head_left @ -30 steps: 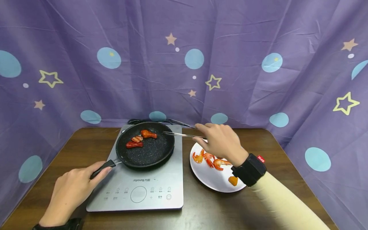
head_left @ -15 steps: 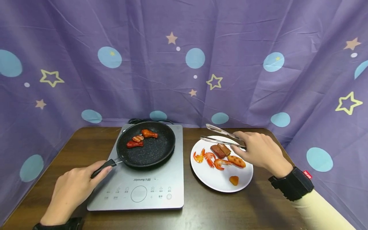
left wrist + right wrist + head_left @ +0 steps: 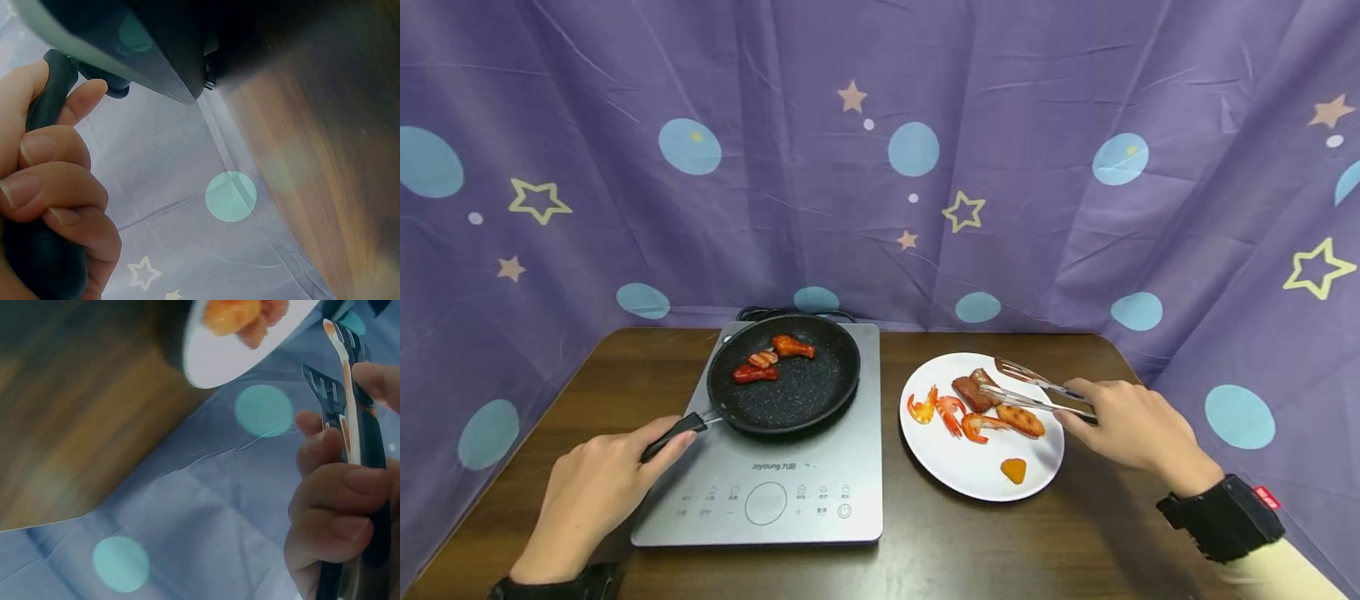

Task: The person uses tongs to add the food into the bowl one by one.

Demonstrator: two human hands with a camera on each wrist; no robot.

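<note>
My left hand (image 3: 598, 483) grips the black handle (image 3: 47, 100) of a dark speckled frying pan (image 3: 797, 404). In the pan lie a drumstick (image 3: 793, 347), a striped grilled piece (image 3: 763, 359) and a red piece of meat (image 3: 756, 374). Over at the right, my right hand (image 3: 1138, 425) holds metal tongs (image 3: 1026, 401), their arms spread apart with nothing between the tips. The tips overlap the far right of a white plate (image 3: 947, 467). Several shrimp (image 3: 950, 414), brown meat blocks (image 3: 972, 394), an oval browned piece (image 3: 1021, 420) and an orange nugget (image 3: 1013, 471) lie on it.
The pan sits on a silver induction cooker (image 3: 820, 492) with touch controls at its front. Behind it a black cord (image 3: 756, 313) lies along the back edge of the wooden table (image 3: 940, 550). A purple patterned curtain (image 3: 805, 208) surrounds the table's back and sides.
My right hand has drawn the tongs from the pan's right rim rightward to the plate and lowered them. The left hand keeps its grip on the handle; the food has stayed put.
</note>
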